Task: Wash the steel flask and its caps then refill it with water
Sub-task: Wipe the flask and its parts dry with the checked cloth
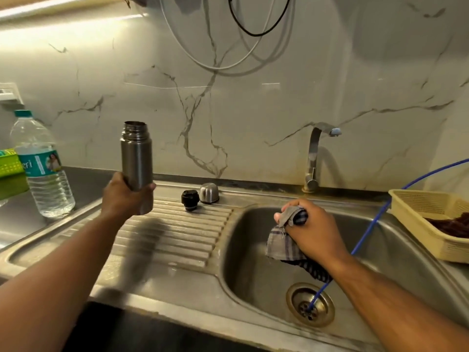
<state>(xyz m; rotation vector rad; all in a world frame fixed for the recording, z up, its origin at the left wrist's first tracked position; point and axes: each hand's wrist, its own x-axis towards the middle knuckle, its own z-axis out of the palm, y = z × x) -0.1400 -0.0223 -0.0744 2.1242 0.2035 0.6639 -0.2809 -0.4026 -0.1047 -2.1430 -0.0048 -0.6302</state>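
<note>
My left hand (124,196) grips the lower part of the steel flask (136,153) and holds it upright above the ribbed drainboard (182,232), its mouth uncapped. A black inner cap (190,199) and a steel outer cap (209,193) stand side by side at the back of the drainboard. Over the sink basin (253,270), my right hand (312,232) grips a checked grey cloth (281,246) that hangs down from my fingers.
A steel tap (314,158) rises behind the basin. A thin blue tube (368,229) runs from the right into the drain (310,304). A large plastic water bottle (42,163) stands at the left beside a green basket (9,163). A cream basket (429,222) sits right.
</note>
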